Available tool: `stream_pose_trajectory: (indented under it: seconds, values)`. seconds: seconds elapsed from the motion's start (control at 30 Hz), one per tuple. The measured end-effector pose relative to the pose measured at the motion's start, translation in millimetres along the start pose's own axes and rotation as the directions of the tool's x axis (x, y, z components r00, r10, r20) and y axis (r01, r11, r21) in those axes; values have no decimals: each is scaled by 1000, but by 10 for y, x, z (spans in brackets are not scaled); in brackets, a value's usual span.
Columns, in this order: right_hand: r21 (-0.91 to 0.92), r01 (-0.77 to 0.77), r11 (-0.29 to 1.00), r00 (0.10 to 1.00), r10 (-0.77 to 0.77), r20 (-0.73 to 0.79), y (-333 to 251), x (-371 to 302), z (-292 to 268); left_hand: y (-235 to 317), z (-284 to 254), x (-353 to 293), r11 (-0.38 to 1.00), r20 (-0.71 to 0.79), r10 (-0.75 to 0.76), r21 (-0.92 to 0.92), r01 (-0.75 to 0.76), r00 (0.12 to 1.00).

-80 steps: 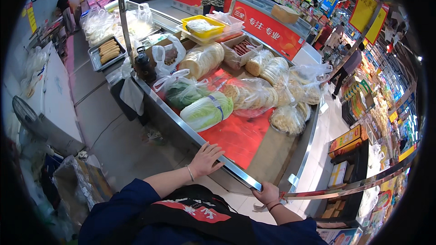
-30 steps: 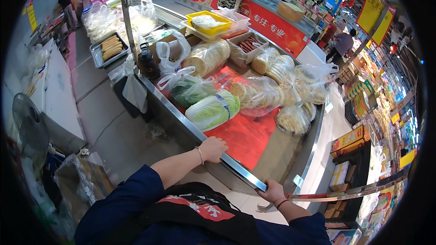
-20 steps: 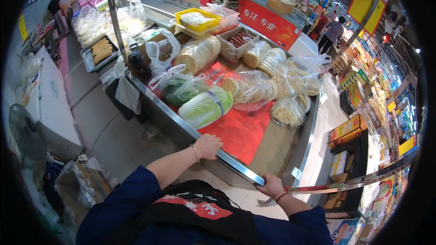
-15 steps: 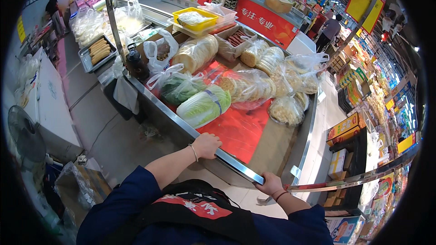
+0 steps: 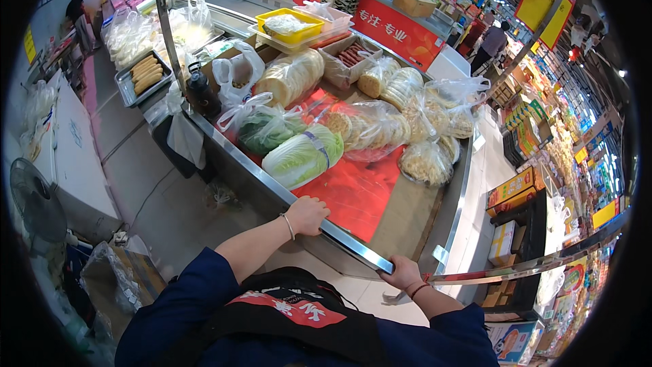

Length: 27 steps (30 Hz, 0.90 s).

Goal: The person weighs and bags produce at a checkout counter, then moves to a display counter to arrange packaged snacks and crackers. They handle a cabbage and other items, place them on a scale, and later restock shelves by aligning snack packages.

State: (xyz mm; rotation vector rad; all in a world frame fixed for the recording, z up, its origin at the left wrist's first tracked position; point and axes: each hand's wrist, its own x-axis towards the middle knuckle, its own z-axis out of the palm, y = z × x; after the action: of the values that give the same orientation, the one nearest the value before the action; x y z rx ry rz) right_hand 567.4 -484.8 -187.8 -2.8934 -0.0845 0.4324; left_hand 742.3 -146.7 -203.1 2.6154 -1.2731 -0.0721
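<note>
Both my hands rest on the near metal rim of a display counter. My left hand, with a bracelet at its wrist, is closed over the rim. My right hand, a dark red band on its wrist, grips it near the right corner. Just beyond my left hand lies a napa cabbage with a purple band. Behind that sits a bag of leafy greens. Bagged flatbreads lie farther in, on a red sheet, with another bag of flatbreads to their right.
At the back stand a yellow basket and a box of sausages. A dark bottle is at the left rim, near a tray of long rolls. A metal post rises there. Stacked boxes line the right.
The view has shifted very slightly. Both hands keep the same places on the rim, and the goods on the counter have not moved.
</note>
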Motion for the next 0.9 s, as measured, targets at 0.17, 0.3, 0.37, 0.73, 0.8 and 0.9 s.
stream_pose_trajectory:
  seconds: [0.17, 0.3, 0.37, 0.73, 0.8, 0.9]
  values:
    - [-2, -3, 1000, 1000, 3, -5, -3, -30, 3, 15, 2, 19, 1000, -15, 22, 1, -22, 1000]
    - [13, 8, 1000, 1000, -7, -23, -10, -24, -15, 10, -2, 15, 1000, -4, -3, 6, 3, 1000]
    - [30, -6, 1000, 1000, 6, 17, -59, -2, -71, 3, -1, 4, 1000, -16, -11, -3, 11, 1000]
    - [177, -2, 984, 997, 16, -81, 17, 4, -34, -49, -58, 22, 996, 42, 58, -70, -55, 997]
    - [182, 30, 983, 991, -5, -136, 51, -17, 15, -37, -107, 33, 987, -22, 59, -150, -62, 998]
    - [178, 31, 984, 988, -3, -154, 132, -11, 103, 13, -47, 46, 977, -27, -44, -210, 37, 999]
